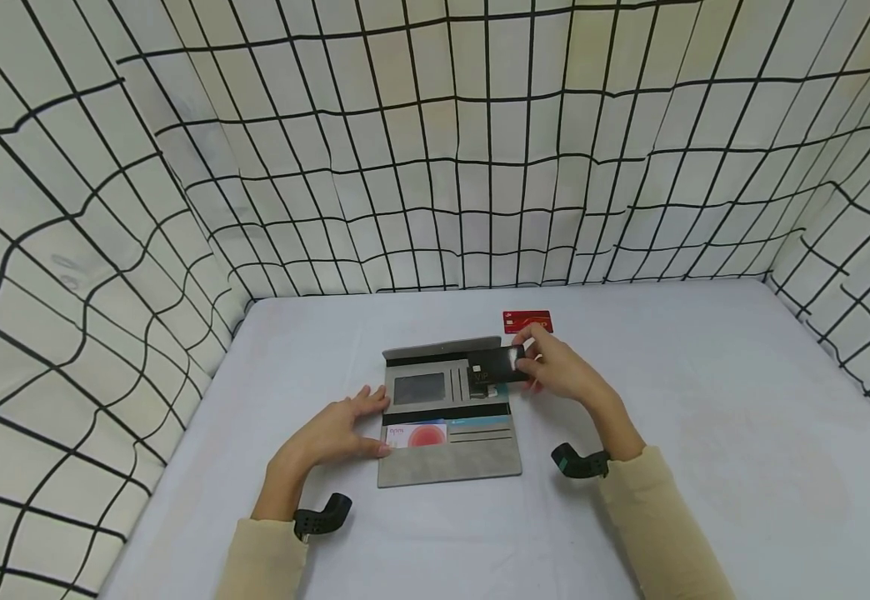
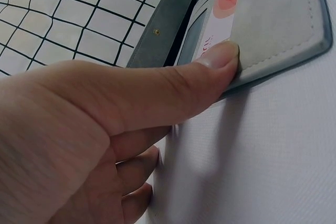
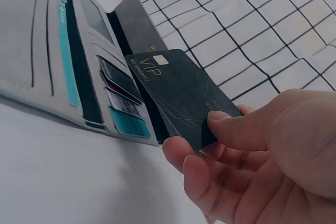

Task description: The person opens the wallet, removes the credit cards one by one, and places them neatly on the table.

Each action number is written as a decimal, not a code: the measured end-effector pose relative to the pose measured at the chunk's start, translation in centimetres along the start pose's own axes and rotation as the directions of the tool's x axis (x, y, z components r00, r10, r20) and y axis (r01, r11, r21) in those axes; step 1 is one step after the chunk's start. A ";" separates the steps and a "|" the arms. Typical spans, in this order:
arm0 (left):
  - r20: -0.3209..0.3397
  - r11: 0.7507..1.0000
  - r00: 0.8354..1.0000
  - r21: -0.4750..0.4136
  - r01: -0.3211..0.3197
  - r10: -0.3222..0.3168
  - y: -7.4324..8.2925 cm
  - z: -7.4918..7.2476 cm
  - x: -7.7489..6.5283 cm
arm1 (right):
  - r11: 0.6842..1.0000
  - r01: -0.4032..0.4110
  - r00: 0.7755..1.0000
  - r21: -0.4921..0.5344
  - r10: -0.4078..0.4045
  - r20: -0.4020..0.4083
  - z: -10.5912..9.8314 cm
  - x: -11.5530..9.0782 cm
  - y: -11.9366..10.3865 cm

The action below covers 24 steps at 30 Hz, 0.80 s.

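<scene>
A grey wallet (image 1: 450, 465) lies unfolded on the white table, cards in its slots. My right hand (image 1: 561, 367) pinches a black VIP card (image 3: 181, 95) between thumb and fingers, by its right end. The card is tilted above the upper right slots, where a dark card (image 3: 119, 78) and a teal card (image 3: 130, 123) show. My left hand (image 1: 336, 430) is spread at the wallet's left side. Its thumb (image 2: 210, 64) presses the lower left edge, beside a white card with a red circle (image 1: 426, 435); the other fingertips touch near the upper left edge.
A red card (image 1: 527, 321) lies on the table (image 1: 705, 400) just beyond the wallet's upper right corner. Walls of black netting over white cloth (image 1: 510, 183) stand behind the table and at both sides.
</scene>
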<state>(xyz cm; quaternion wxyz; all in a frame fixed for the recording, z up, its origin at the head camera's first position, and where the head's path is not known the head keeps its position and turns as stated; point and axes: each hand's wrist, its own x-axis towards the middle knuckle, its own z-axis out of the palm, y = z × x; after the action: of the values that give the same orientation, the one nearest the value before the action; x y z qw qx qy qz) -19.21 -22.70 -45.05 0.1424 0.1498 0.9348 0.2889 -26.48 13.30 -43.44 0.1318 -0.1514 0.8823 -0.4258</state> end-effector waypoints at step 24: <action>-0.014 1.000 1.000 -0.016 -0.010 0.010 -0.3 0.2 0.2 | 0.971 -0.222 0.955 0.089 0.235 -0.182 -2.4 -0.1 3.7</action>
<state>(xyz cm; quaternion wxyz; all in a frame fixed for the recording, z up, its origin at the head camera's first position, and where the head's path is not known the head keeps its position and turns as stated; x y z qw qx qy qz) -19.33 -22.73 -45.41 0.1359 0.1513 0.9326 0.2983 -27.82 17.20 -44.90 0.0996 -0.0021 0.8876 -0.4498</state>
